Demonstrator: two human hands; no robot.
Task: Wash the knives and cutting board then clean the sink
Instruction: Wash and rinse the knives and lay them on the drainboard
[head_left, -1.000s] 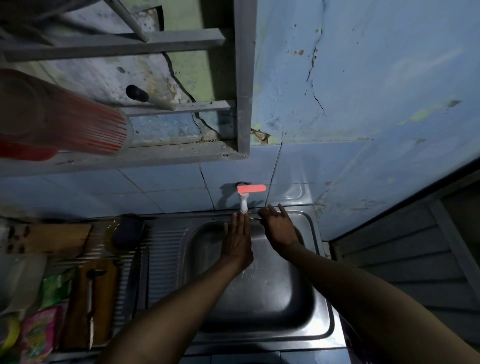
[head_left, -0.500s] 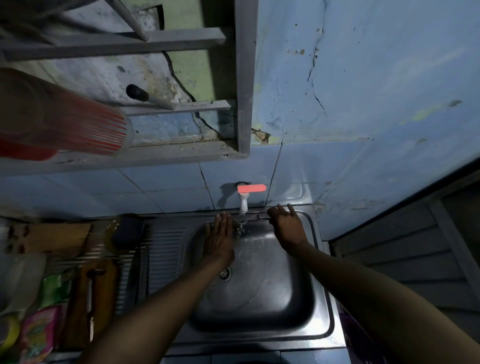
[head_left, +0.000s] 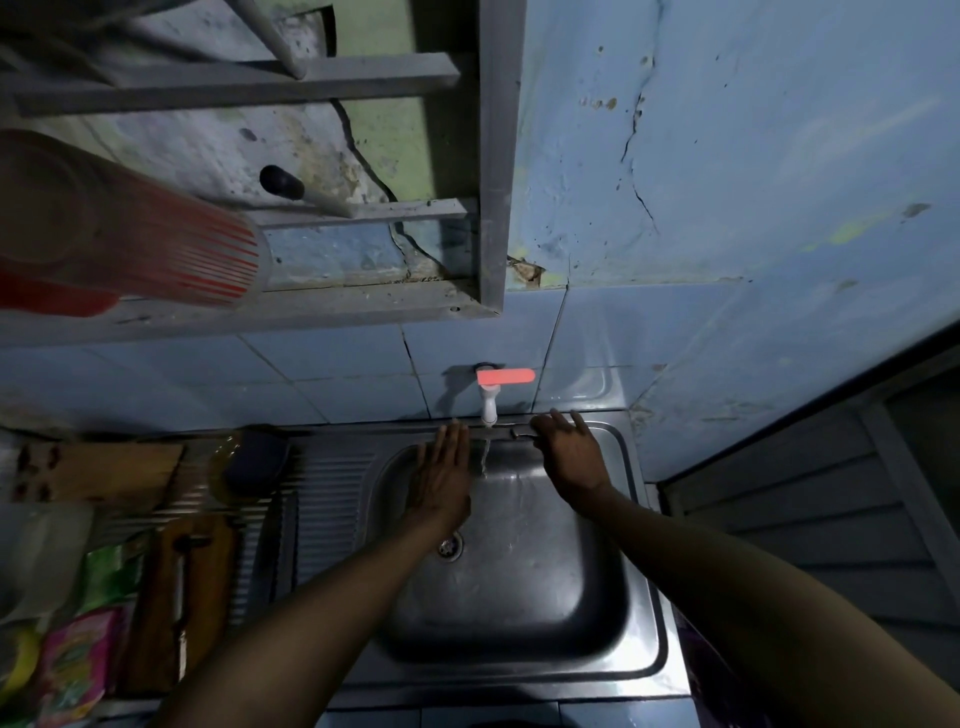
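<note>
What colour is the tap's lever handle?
Bright orange-red lever on a white tap body, head view.

Sink (head_left: 644, 613) basin open between both forearms; tap (head_left: 489, 402) overhangs its rear rim; cutting board (head_left: 171, 597) and knife (head_left: 182, 618) occupy the left drainer

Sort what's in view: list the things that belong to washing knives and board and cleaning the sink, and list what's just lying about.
Job:
steel sink basin
white tap with red lever, running
wooden cutting board on the drainer
knife lying on that board
left hand
right hand

Lying about:
red-striped plastic cup
pink packet
green packet
</note>
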